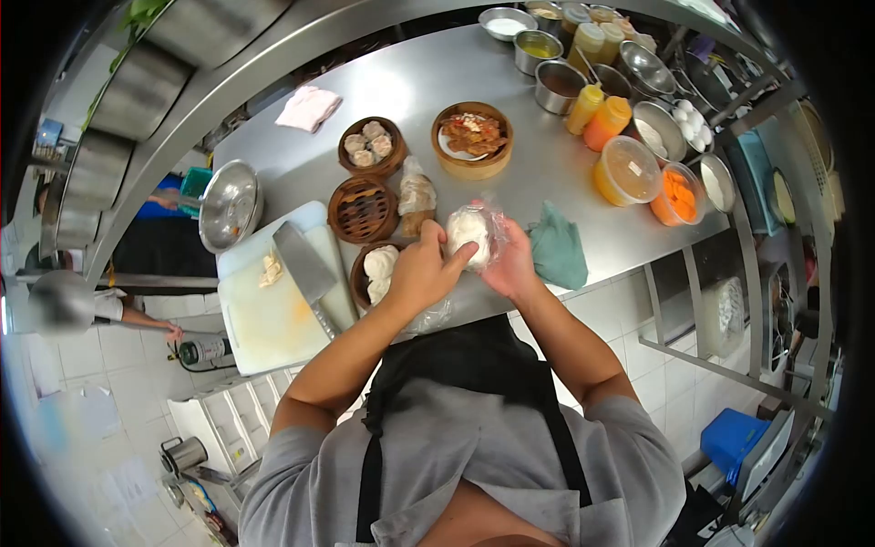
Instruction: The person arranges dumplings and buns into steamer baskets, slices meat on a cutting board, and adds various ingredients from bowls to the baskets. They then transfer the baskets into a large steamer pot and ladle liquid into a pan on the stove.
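Between my two hands, close to the table's front edge, is a white steamed bun [467, 239] in a clear plastic bag [498, 228]. My left hand [427, 266] has its thumb and fingers closed on the bun's left side. On the other side, my right hand [510, 264] grips the bag around the bun. Just left of the hands, more white buns [380, 263] sit in a bamboo steamer [359, 279], partly covered by my left forearm. Behind them stands a steamer with a bare slatted base [363, 210]. A plastic-wrapped brown item [417, 196] lies beside it.
A cleaver [304, 263] lies on the white cutting board [251, 319]. Farther back are steamers of dumplings [370, 143] and saucy food [473, 133]. A green cloth [558, 248] is at right, near sauce bottles [607, 122] and tubs [627, 170]. Another person's hand [169, 332] shows far left.
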Demonstrator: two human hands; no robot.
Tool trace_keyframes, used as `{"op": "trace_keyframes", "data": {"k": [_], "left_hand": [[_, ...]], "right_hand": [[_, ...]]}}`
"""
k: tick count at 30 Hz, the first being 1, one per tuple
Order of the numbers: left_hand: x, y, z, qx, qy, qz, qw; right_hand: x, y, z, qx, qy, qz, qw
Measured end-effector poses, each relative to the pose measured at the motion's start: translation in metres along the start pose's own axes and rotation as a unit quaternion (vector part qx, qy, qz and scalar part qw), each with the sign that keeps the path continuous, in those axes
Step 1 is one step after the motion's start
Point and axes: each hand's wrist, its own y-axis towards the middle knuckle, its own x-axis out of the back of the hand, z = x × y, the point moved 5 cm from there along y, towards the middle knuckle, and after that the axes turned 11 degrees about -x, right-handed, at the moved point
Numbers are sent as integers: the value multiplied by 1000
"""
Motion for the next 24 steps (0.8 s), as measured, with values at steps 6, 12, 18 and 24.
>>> {"op": "trace_keyframes", "data": {"k": [6, 12, 18, 24], "left_hand": [[19, 4, 19, -40, 83, -23, 995], [53, -2, 11, -98, 101, -67, 988], [76, -9, 12, -60, 132, -19, 989], [67, -19, 20, -43, 256, -10, 966]], "right_hand": [[-16, 12, -26, 57, -85, -53, 993], [-31, 13, -27, -21, 69, 47, 996], [-40, 29, -39, -87, 90, 76, 989], [-57, 34, -46, -35, 4, 65, 997]]}}
